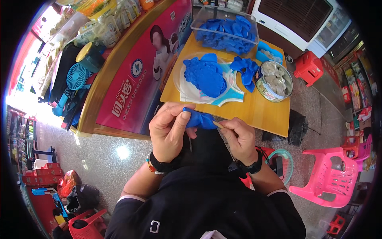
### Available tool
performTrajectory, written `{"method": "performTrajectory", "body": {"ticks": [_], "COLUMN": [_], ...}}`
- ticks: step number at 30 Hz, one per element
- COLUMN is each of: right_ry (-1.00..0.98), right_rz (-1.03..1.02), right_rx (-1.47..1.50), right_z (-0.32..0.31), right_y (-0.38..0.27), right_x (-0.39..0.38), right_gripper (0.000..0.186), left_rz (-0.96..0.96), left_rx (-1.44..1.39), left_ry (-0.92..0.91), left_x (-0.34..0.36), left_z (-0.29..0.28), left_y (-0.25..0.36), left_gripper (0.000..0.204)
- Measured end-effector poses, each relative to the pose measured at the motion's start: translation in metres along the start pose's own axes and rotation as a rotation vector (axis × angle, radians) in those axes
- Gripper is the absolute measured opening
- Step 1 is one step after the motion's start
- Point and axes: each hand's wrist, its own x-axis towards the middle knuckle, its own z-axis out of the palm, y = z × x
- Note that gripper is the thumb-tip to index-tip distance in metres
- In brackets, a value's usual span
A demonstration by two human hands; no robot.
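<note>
Blue piece [203,121]: small, soft-looking, bright solid blue, matte, creased and bunched, narrow rolled edge at its left end, held in the air between my hands, just off the near edge of the table. A thin tan tip sticks out at its right end; too small to tell what it is.

My left hand [169,129]: thumb and index finger pinch the piece's left end, other fingers curled behind it. My right hand [240,139]: thumb and index finger pressed together on the tan tip, remaining fingers folded in.

Yellow wooden table [268,117] beyond. On it, near left, a pile of flat blue pieces [205,77] overlapping on a round clear tray [179,85], white-and-turquoise sheet [234,96] partly under it. Right of that, loose crumpled blue pieces [247,71]. Far right, round tin [263,91] of greyish lumps, small light-blue container [259,48] behind it. Far side, clear tub [193,28] heaped with more blue.

Right of me, on the floor, pink plastic chair [332,177].
</note>
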Motion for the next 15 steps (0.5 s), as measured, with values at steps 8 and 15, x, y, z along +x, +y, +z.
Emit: {"method": "performTrajectory", "body": {"ticks": [8, 15], "right_ry": [-0.022, -0.072], "right_rz": [0.056, 0.081], "right_rx": [-0.062, -0.054], "right_z": [-0.016, -0.013], "right_y": [0.007, 0.007], "right_x": [0.001, -0.005], "right_gripper": [0.011, 0.01], "left_rz": [-0.382, -0.325], "left_rx": [-0.066, -0.187], "left_ry": [-0.072, -0.003], "left_x": [0.008, 0.004], "left_z": [-0.007, -0.003], "left_y": [0.014, 0.004], "left_gripper": [0.019, 0.021]}}
